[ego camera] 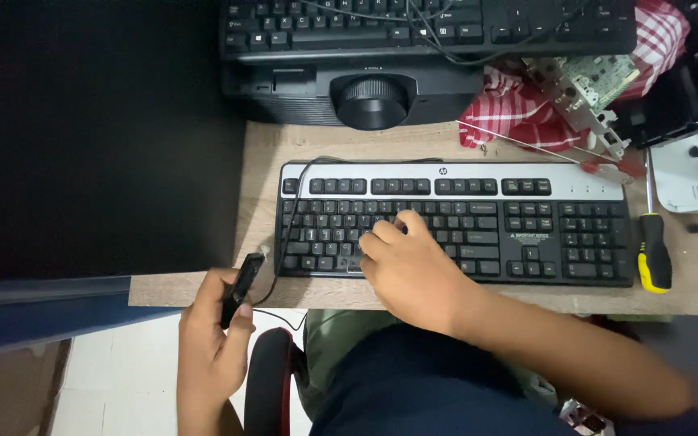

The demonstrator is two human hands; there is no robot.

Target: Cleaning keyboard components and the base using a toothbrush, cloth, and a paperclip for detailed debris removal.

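A wooden tabletop seen from above carries a black-and-silver keyboard, its long axis running left to right, parallel to the near edge and close to the person seated before it. The right hand rests on the left-centre keys, fingers bent and lightly spread across the letter rows, gripping nothing; it is the hand on the keyboard, which stretches away from it mostly toward the right. The left hand hangs just off the tabletop's near left corner, its fingers closed around a small black device that points up and forward toward the keyboard's left end, just short of it. A thin black cable loops over that same end of the keyboard and drops past the tabletop edge; whether it joins the device cannot be told. Behind stand a black projector with a second dark keyboard laid on top, and a red-checked cloth bearing a green circuit board. A yellow-and-black screwdriver lies just right of the keyboard, shaft pointing away.
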